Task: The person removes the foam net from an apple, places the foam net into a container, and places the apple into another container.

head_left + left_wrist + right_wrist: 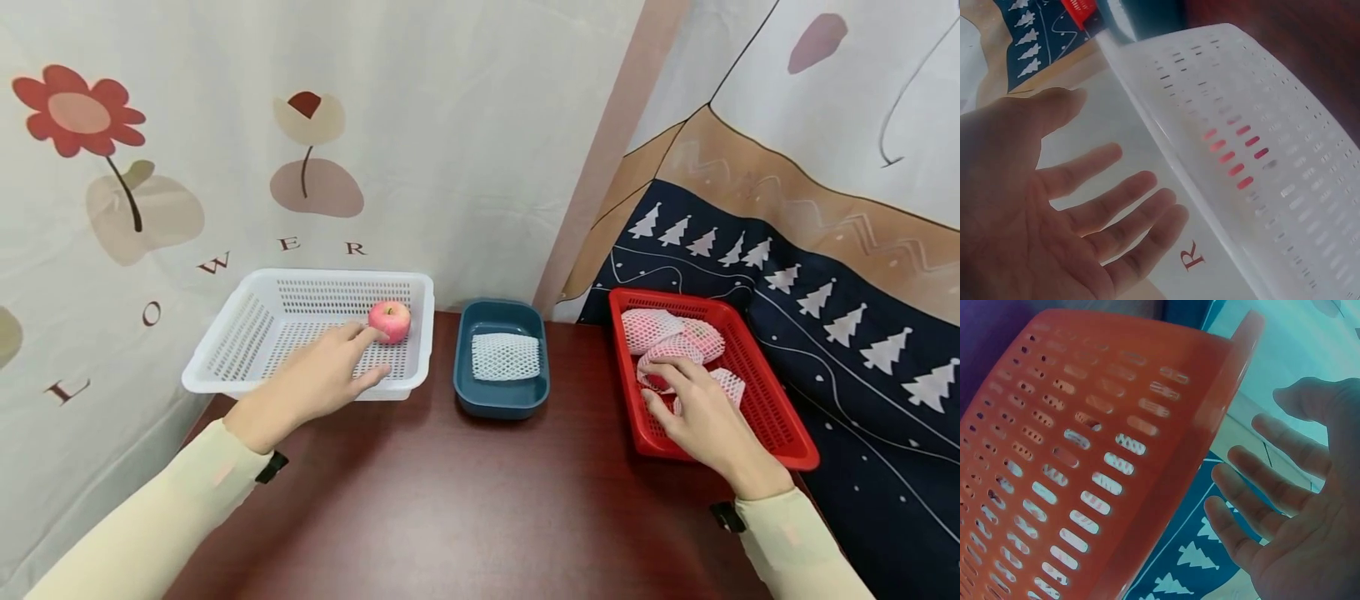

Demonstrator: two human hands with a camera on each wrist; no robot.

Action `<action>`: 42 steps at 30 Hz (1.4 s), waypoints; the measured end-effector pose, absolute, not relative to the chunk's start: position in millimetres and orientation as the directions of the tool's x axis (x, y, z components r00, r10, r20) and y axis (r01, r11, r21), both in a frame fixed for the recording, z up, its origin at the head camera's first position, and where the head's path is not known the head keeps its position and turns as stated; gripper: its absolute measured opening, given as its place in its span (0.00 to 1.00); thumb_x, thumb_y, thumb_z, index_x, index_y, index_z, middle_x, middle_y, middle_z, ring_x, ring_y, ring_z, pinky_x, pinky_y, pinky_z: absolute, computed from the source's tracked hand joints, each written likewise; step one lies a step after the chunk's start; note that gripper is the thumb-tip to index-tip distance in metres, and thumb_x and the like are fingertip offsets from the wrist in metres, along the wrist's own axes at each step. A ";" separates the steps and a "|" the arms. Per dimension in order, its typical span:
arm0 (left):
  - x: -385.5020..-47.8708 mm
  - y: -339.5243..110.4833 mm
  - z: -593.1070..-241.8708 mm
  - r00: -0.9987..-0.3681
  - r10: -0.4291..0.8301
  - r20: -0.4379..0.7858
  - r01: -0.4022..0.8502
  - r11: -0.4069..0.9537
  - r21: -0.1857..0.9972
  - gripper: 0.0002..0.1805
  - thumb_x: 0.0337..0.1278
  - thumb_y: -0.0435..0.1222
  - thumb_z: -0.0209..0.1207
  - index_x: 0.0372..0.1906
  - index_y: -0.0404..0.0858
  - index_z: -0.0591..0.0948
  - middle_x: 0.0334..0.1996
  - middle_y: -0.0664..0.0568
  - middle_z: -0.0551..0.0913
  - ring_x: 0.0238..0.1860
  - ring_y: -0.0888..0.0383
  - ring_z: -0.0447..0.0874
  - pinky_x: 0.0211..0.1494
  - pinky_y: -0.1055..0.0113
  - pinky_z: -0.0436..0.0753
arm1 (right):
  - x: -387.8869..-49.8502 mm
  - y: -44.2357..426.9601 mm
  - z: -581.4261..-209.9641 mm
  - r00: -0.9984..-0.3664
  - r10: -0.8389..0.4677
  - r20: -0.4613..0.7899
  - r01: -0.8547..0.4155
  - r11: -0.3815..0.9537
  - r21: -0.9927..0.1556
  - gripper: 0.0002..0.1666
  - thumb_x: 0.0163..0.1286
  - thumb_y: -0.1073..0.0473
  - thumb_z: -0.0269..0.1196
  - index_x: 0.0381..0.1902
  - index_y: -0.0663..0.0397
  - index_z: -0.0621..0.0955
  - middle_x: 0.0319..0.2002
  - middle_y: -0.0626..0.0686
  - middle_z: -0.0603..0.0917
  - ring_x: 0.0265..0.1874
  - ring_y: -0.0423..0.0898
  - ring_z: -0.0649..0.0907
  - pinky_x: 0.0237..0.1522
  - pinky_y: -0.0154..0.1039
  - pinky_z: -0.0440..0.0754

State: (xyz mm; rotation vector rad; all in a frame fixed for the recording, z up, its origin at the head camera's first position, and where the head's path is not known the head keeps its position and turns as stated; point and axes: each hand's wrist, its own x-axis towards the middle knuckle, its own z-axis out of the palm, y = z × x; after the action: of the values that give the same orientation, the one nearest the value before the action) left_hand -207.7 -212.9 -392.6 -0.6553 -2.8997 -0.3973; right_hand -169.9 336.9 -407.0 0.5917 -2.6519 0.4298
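Your left hand (318, 375), fingers apart, is the nearer one to the apple (389, 320), lying ahead-right in the white basket (243, 333); your right hand (701, 417), also unclosed, is above the netted fruits (649, 328).

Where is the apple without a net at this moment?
In the head view, the apple is left of centre, inside the white basket near its right wall, with the left hand close by.
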 end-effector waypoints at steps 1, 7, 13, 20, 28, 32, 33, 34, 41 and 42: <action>-205.8 -212.3 -393.0 -0.893 0.401 0.202 0.441 0.869 0.226 0.27 0.81 0.49 0.72 0.72 0.37 0.84 0.61 0.38 0.88 0.58 0.37 0.91 0.59 0.34 0.92 | -170.0 338.1 -406.7 -0.841 -0.334 0.426 -0.451 0.867 -0.212 0.29 0.69 0.64 0.82 0.67 0.57 0.90 0.65 0.64 0.90 0.61 0.63 0.88 0.58 0.69 0.94; -194.6 -211.0 -398.5 -0.879 0.403 0.254 0.462 0.852 0.247 0.27 0.79 0.46 0.74 0.72 0.37 0.84 0.63 0.38 0.88 0.62 0.36 0.91 0.64 0.34 0.91 | -173.2 341.8 -406.4 -0.861 -0.321 0.396 -0.430 0.873 -0.229 0.28 0.71 0.62 0.81 0.68 0.55 0.90 0.66 0.65 0.89 0.63 0.64 0.87 0.59 0.71 0.93; -186.4 -207.3 -405.9 -0.852 0.411 0.325 0.495 0.836 0.237 0.28 0.75 0.44 0.77 0.71 0.37 0.85 0.63 0.39 0.89 0.62 0.38 0.90 0.63 0.36 0.92 | -175.5 344.7 -407.4 -0.867 -0.315 0.386 -0.419 0.881 -0.222 0.28 0.71 0.63 0.80 0.67 0.55 0.90 0.66 0.65 0.89 0.64 0.65 0.86 0.63 0.73 0.91; -189.5 -206.5 -423.0 -0.774 0.430 0.464 0.573 0.788 0.227 0.28 0.74 0.46 0.78 0.71 0.41 0.86 0.63 0.42 0.90 0.61 0.40 0.91 0.61 0.37 0.92 | -179.7 349.1 -405.6 -0.865 -0.311 0.393 -0.417 0.882 -0.218 0.25 0.74 0.64 0.77 0.67 0.59 0.89 0.65 0.66 0.89 0.65 0.68 0.86 0.67 0.76 0.87; -197.3 -204.3 -452.7 -0.691 0.446 0.569 0.647 0.734 0.210 0.29 0.77 0.52 0.74 0.75 0.48 0.85 0.68 0.48 0.89 0.67 0.44 0.91 0.69 0.41 0.91 | -184.5 359.5 -394.1 -0.913 -0.274 0.303 -0.350 0.906 -0.237 0.27 0.77 0.61 0.77 0.71 0.57 0.87 0.68 0.69 0.87 0.67 0.70 0.85 0.69 0.79 0.86; -176.1 -191.6 -427.4 -0.733 0.448 0.511 0.604 0.775 0.186 0.29 0.72 0.46 0.78 0.71 0.39 0.86 0.66 0.41 0.89 0.63 0.37 0.91 0.65 0.36 0.92 | -191.3 364.2 -391.0 -0.933 -0.254 0.256 -0.315 0.920 -0.234 0.29 0.77 0.60 0.77 0.73 0.58 0.86 0.69 0.71 0.85 0.68 0.72 0.84 0.71 0.80 0.84; -172.8 -190.1 -424.5 -0.751 0.444 0.488 0.588 0.787 0.189 0.30 0.72 0.45 0.78 0.72 0.39 0.86 0.67 0.40 0.89 0.64 0.37 0.91 0.65 0.36 0.91 | -192.9 365.4 -390.6 -0.936 -0.251 0.248 -0.309 0.922 -0.232 0.29 0.77 0.60 0.77 0.73 0.58 0.86 0.70 0.71 0.85 0.69 0.73 0.84 0.71 0.80 0.83; -171.1 -189.2 -423.8 -0.758 0.441 0.481 0.581 0.792 0.189 0.30 0.72 0.46 0.79 0.72 0.39 0.86 0.67 0.40 0.89 0.65 0.37 0.91 0.66 0.35 0.91 | -194.4 366.8 -390.2 -0.940 -0.247 0.235 -0.301 0.926 -0.228 0.30 0.78 0.60 0.77 0.74 0.58 0.85 0.70 0.72 0.85 0.69 0.73 0.83 0.71 0.81 0.83; -164.5 -187.0 -427.7 -0.784 0.438 0.440 0.561 0.804 0.198 0.31 0.74 0.49 0.77 0.74 0.41 0.85 0.70 0.41 0.88 0.68 0.38 0.90 0.66 0.35 0.91 | -200.0 376.5 -388.7 -0.964 -0.227 0.138 -0.253 0.943 -0.217 0.33 0.80 0.56 0.76 0.77 0.60 0.83 0.75 0.76 0.80 0.72 0.78 0.80 0.70 0.83 0.81; -163.8 -186.8 -428.5 -0.783 0.440 0.440 0.562 0.803 0.197 0.31 0.74 0.49 0.77 0.74 0.41 0.85 0.70 0.42 0.88 0.68 0.38 0.90 0.65 0.34 0.91 | -200.6 377.9 -388.8 -0.966 -0.226 0.127 -0.249 0.944 -0.215 0.33 0.80 0.56 0.76 0.77 0.60 0.83 0.75 0.77 0.80 0.72 0.79 0.80 0.70 0.83 0.81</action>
State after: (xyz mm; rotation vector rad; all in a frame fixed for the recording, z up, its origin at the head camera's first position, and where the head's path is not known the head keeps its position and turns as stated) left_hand -163.8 -186.8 -428.5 -0.7573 -2.6147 -0.4527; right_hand -200.6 377.9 -388.8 0.3673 -2.9981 0.3510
